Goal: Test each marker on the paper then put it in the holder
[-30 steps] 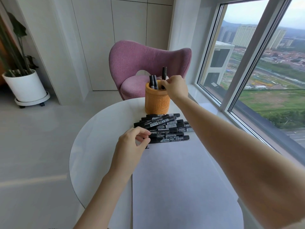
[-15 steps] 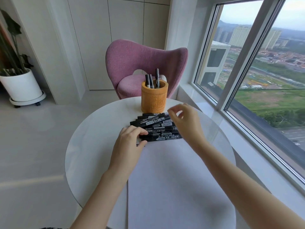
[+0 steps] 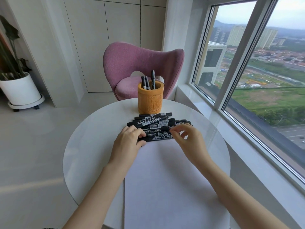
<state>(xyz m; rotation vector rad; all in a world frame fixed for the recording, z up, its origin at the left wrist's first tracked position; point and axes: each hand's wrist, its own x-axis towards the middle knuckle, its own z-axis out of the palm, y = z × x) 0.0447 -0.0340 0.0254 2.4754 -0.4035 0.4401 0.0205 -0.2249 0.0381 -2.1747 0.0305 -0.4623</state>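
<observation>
Lying across the far edge of the paper [image 3: 165,179] in the head view, the nearest marker [image 3: 156,139] is stretching between both hands. The left hand [image 3: 127,142] is gripping its left end, fingers curled over the top and thumb tucked against the near side. The right hand [image 3: 189,141] is hovering over its right end with bent fingers, and it is hiding that end; whether it is pinching the marker or only touching it cannot be told.

The marker's long axis is running left to right, almost level and parallel to the paper's far edge. Which end is carrying the cap cannot be told.

It is showing a black barrel with white print along its side. Just behind it, the pile [image 3: 158,123] of matching black markers is lying on the round white table [image 3: 82,154], mostly pointing the same way, a few of the top ones slanting. Beyond the pile, the orange carved holder [image 3: 150,103] is standing upright with three markers [image 3: 153,80] sticking out. A pink chair [image 3: 140,60] is sitting behind the table.
</observation>
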